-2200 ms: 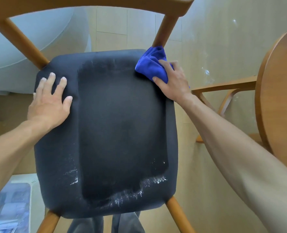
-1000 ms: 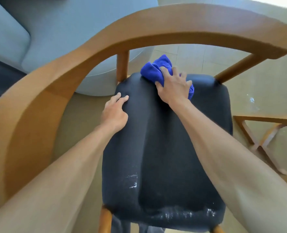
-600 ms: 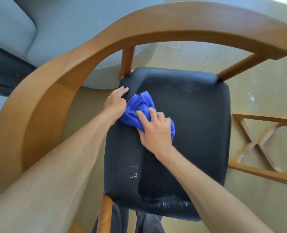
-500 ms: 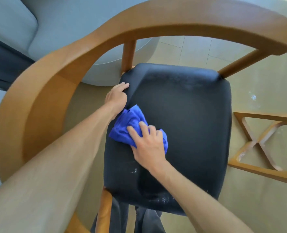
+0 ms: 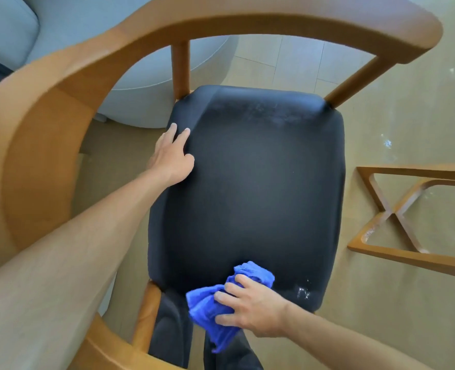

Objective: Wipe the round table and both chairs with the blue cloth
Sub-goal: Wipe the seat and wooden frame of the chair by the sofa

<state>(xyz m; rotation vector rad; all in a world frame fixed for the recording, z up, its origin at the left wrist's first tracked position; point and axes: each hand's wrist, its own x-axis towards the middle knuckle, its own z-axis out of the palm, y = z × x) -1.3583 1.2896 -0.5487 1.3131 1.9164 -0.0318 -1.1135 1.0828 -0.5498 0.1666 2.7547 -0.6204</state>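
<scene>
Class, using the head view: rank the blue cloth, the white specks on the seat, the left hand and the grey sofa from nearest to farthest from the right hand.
From the right hand:
1. blue cloth, in its grip.
2. white specks, seat's front right corner.
3. left hand, seat's left edge.
4. grey sofa, behind the chair.

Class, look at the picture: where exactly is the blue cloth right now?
In the head view, the blue cloth is low and centre, bunched under the right hand at the near front edge of the black chair seat, partly hanging over that edge.

A pale grey sofa [image 5: 60,20] stands at the upper left on a beige tiled floor [image 5: 407,102].
</scene>
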